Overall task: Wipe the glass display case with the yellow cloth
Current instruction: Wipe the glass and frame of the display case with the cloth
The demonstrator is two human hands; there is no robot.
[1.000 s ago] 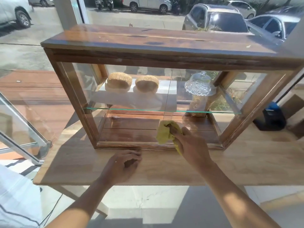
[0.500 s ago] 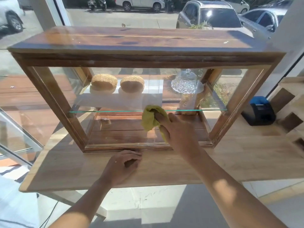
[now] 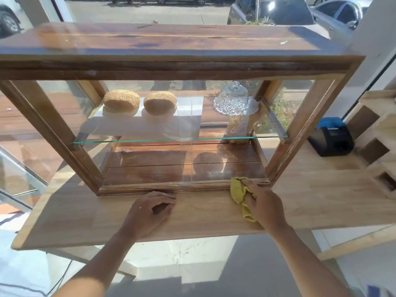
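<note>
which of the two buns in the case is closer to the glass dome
The right bun, beside the bare middle of the glass shelf; the left bun sits farther from the glass dome.

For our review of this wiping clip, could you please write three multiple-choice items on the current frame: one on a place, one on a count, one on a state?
1. Where is the yellow cloth?
A. At the lower right corner of the display case front
B. On top of the case
C. On the glass shelf inside

2. How many round sesame buns lie on the glass shelf?
A. One
B. Two
C. Four

3. What is the left hand doing?
A. Holding a bun
B. Gripping the cloth
C. Resting empty on the wooden counter

Answers: 1 A, the right hand presses the cloth by the bottom right of the frame. 2 B, two buns sit side by side at the shelf's left. 3 C, it lies loosely curled on the counter just before the case, holding nothing.
</note>
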